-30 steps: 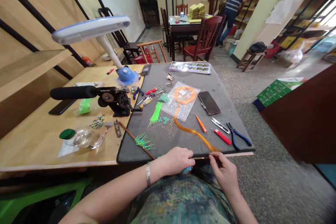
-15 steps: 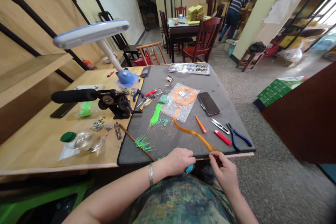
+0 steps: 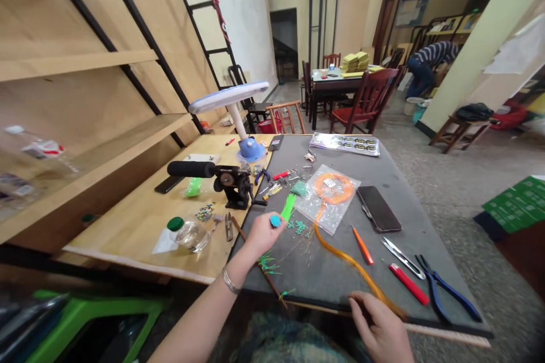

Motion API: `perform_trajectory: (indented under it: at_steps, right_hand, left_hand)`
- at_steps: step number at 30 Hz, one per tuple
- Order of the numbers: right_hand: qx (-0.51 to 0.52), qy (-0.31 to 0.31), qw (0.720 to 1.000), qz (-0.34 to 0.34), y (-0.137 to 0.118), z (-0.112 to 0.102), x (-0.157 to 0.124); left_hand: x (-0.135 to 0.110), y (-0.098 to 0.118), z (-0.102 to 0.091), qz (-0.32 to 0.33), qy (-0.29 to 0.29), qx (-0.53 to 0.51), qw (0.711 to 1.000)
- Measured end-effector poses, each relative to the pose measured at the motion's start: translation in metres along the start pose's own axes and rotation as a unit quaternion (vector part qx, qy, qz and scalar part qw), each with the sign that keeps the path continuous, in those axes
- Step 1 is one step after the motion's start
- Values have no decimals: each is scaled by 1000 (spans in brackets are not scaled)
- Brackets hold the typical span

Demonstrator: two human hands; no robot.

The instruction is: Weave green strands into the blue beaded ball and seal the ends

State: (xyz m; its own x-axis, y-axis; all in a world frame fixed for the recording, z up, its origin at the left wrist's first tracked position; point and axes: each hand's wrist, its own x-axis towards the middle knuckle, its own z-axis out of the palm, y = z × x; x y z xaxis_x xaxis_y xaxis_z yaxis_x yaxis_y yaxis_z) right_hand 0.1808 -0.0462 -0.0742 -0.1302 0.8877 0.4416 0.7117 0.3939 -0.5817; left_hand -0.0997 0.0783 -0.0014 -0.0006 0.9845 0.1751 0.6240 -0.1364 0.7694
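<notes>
My left hand (image 3: 260, 237) is closed round a small blue round object (image 3: 275, 220), whose top shows above the fingers. It hovers over the left part of the grey mat, beside a bundle of bright green strands (image 3: 289, 206). Just below lies a thin brown stick (image 3: 269, 281) with green pieces tied along it. At the mat's front edge, my right hand (image 3: 381, 326) has its fingers curled in and thumb near the fingertips; what they hold, if anything, I cannot make out. Beside it runs a hank of orange fibres (image 3: 349, 261), coming from a clear bag (image 3: 336, 212).
To the right lie an orange pointed tool (image 3: 363, 245), thread snips (image 3: 403, 258), a red-handled tool (image 3: 409, 285), blue pliers (image 3: 447, 289) and a phone (image 3: 380, 209). Turquoise beads (image 3: 300, 227) dot the mat. Leftward stand a black crank vise (image 3: 234, 186), a lamp (image 3: 251, 148) and a bottle (image 3: 191, 236).
My left hand has moved forward and left from the front edge, carrying the blue object over the mat. My right hand stays near the front edge. The view has turned left.
</notes>
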Motion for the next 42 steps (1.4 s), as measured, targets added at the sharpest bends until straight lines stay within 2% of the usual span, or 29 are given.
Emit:
perform_trajectory:
  at_steps: [3,5,6,9,13,16,18,20,23,26,29,33,39,42]
  right_hand:
    - [7,-9,1000,0,5,4,-2]
    - [9,-13,1000,6,9,7,-5]
    - [12,-17,1000,9,10,8,-6]
    - [26,-25,999,8,13,10,-8]
    - [50,-48,998,12,4,10,-6]
    - [82,-129,988,28,-17,13,3]
    - [105,-223,968,54,-36,21,11]
    - [124,-303,942,74,-55,34,19]
    - [163,-351,916,108,-74,62,25]
    - [234,-377,876,191,-79,90,27]
    - [271,-364,860,234,-79,102,27]
    - [304,-345,855,238,-86,91,31]
    - [322,-337,858,216,-101,65,40]
    - [314,-343,859,215,-105,59,46]
  left_hand:
    - [15,-13,-18,-9,72,11,997]
    - [19,-11,-20,8,100,14,995]
    - [21,-7,-19,24,94,16,995]
    - [28,8,-11,63,20,36,997]
    - [24,23,-16,57,3,14,998]
    - [-3,24,-32,52,-56,-69,995]
    - [-33,18,-38,68,-94,-75,990]
    - [-65,8,-36,111,-153,-34,981]
    - [-102,-15,-21,157,-213,60,962]
    - [-119,-32,-5,170,-198,130,956]
    - [-121,-37,1,186,-176,143,956]
    - [-116,-35,-5,227,-149,127,954]
    - [-105,-40,-26,248,-54,95,963]
    - [-109,-32,-32,263,-61,70,960]
